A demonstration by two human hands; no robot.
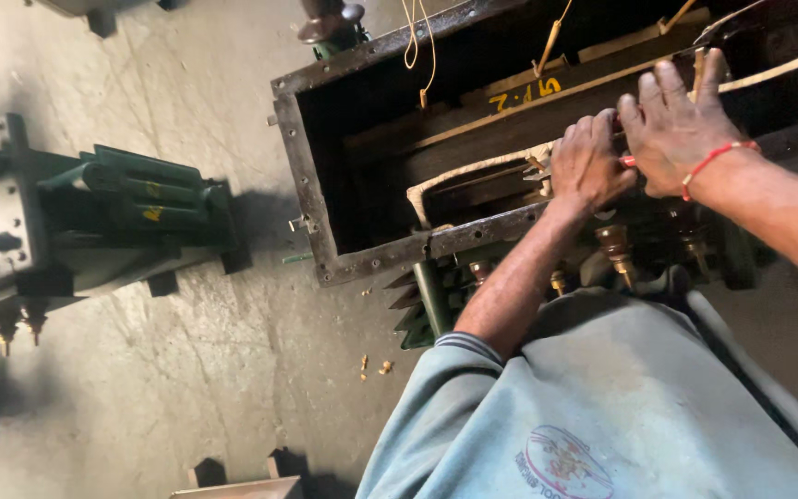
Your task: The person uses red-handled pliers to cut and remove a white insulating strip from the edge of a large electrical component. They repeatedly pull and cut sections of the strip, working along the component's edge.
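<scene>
red-handled tool mostly hidden under hands

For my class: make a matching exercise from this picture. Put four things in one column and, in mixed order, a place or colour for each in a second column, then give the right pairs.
Things
1. wrist band
2. open metal tank
3. green unit
4. small brass bits

Descriptions
A. lying loose on the concrete floor
B. red, on the right hand's wrist
C. at the left of the picture, apart from the hands
D. rusty bolted rim, both hands working over it

Pairs: 1-B, 2-D, 3-C, 4-A

The left hand and right hand are close together over the tank's near edge.
</scene>
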